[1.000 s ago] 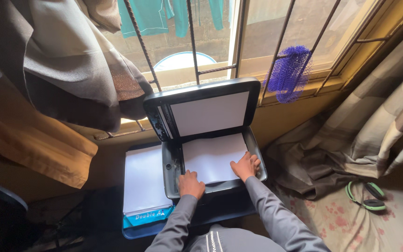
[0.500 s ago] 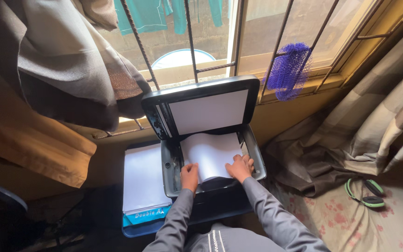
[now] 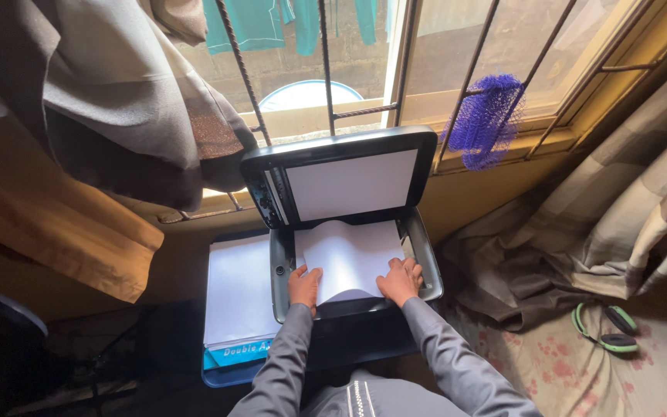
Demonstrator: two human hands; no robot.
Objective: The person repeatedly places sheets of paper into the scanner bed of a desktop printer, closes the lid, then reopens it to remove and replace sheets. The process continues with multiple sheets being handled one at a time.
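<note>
Daylight enters through the barred window (image 3: 426, 69) at the top of the frame and falls brightest on the white sheet (image 3: 353, 259) and the inside of the scanner lid (image 3: 349, 181), which show near-white with little detail. The lower left corner sinks into deep shadow, nearly black. The curtain (image 3: 102, 100) at upper left is half lit, half dark. Straight lines bow toward the edges from the wide lens. Focus is sharp throughout, no motion blur

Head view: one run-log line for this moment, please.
left hand on sheet | right hand on sheet | scanner lid open
</note>
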